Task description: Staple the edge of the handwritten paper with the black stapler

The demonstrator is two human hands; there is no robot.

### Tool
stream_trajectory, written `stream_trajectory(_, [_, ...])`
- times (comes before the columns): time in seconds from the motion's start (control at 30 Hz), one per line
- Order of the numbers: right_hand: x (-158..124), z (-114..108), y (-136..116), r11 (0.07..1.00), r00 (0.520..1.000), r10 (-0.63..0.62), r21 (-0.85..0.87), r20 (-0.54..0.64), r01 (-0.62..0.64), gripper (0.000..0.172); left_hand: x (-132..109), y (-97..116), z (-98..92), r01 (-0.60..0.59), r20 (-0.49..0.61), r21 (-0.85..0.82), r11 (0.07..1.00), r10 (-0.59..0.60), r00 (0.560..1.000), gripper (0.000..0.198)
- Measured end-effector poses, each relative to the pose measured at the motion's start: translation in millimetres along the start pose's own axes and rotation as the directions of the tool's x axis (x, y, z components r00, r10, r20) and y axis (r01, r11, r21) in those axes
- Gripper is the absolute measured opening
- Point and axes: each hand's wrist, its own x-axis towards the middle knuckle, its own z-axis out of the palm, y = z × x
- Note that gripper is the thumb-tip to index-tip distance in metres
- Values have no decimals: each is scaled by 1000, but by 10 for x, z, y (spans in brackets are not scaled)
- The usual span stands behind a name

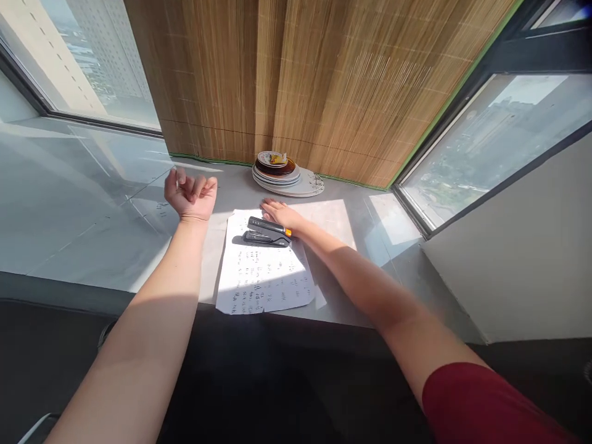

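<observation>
Left hand [190, 194] up over the left part of the ledge [333, 299], left of the paper [277, 293]: palm side up, fingers curled in a loose fist; can't tell if anything is inside. Right hand [281, 214] palm down and flat at the far right edge of the paper, fingers stretched out and pointing left, pinching nothing. Stapler [266, 224] on the far half of the paper, just nearer than the right hand, black, its two arms parted, orange bit at the right end close to the right wrist; contact there unclear. Paper: white, handwritten, reaches the ledge's near edge, part sunlit, part shaded. Far side, beyond the right hand: plate stack [276, 179], small yellow packet [278, 159] on top, larger oval plate [311, 183] under it sticking out right. Blind [296, 80] behind. Windows left [111, 68] and right [499, 142]. Red sleeve [481, 401] on right arm.
</observation>
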Motion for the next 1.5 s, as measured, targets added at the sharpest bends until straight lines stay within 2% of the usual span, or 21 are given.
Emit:
stream_trajectory(0.07, [342, 82, -238, 998, 997, 68, -16, 21, -68, 38, -6, 26, 16, -14, -7, 9, 1000, 14, 1000, 67])
stream_trajectory(0.13, [562, 106, -411, 998, 998, 59, 4, 24, -59, 36, -16, 59, 35, -18, 2, 30, 999, 18, 1000, 67])
stream_trajectory(0.23, [639, 69, -507, 998, 1000, -15, 59, 23, 14, 33, -35, 109, 54, -13, -1, 90, 996, 13, 1000, 66])
stream_trajectory(0.37, [376, -19, -375, 948, 985, -168, 280, 43, 150, 35, -52, 94, 59, 43, -4, 191, 981, -43, 999, 66])
stream_trajectory(0.5, [-153, -158, -53, 903, 994, -107, 422, 35, 83, 46, -34, -95, 39, 174, 44, 350, 920, -202, 979, 69])
stream_trajectory(0.57, [-452, -237, 117, 886, 995, -101, 455, 14, 84, 51, -44, -259, 15, 216, 71, 511, 832, -291, 954, 67])
stream_trajectory(0.63, [-710, -306, 238, 881, 997, -78, 467, -9, 73, 52, -98, -444, -9, 219, 125, 684, 695, -408, 904, 53])
stream_trajectory(0.73, [-951, -399, 278, 886, 991, 16, 461, -130, 47, 50, -251, -684, -16, 140, 180, 888, 438, -611, 771, 23])
stream_trajectory(0.8, [-1042, -478, 227, 885, 939, 172, 465, -297, -15, 50, -351, -777, -6, 63, 153, 961, 270, -706, 691, 19])
stream_trajectory(0.83, [-1087, -525, 187, 874, 896, 255, 483, -364, -53, 52, -387, -802, -1, 29, 136, 977, 210, -727, 673, 19])
stream_trajectory(0.87, [-1138, -573, 143, 857, 864, 317, 509, -392, -83, 55, -411, -814, 0, 4, 123, 986, 169, -735, 667, 19])
stream_trajectory(0.9, [-1198, -619, 96, 840, 858, 345, 534, -380, -101, 58, -422, -818, -1, -12, 116, 989, 146, -735, 668, 19])
stream_trajectory(0.97, [-1333, -683, 6, 832, 908, 302, 546, -289, -103, 56, -414, -812, -12, -20, 111, 991, 132, -733, 671, 20])
stream_trajectory(1.03, [-1453, -697, -62, 870, 960, 197, 488, -201, -77, 52, -387, -804, -31, -16, 100, 993, 120, -739, 667, 21])
stream_trajectory(1.13, [-1528, -651, -96, 927, 979, 102, 373, -176, -29, 38, -352, -807, -53, -21, 90, 995, 102, -740, 667, 22])
stream_trajectory(1.2, [-1517, -628, -77, 932, 976, 74, 362, -206, 5, 34, -340, -814, -60, -39, 100, 994, 98, -744, 661, 22])
stream_trajectory(1.3, [-1508, -667, -19, 904, 964, 99, 427, -247, 17, 45, -331, -823, -77, -56, 112, 993, 100, -748, 655, 21])
stream_trajectory(1.43, [-1607, -806, 37, 856, 898, 256, 516, -357, -39, 55, -323, -832, -120, 38, 79, 989, 146, -714, 695, 16])
stream_trajectory(1.5, [-1656, -852, 40, 837, 887, 294, 543, -356, -60, 63, -326, -840, -133, 93, 53, 981, 170, -698, 715, 12])
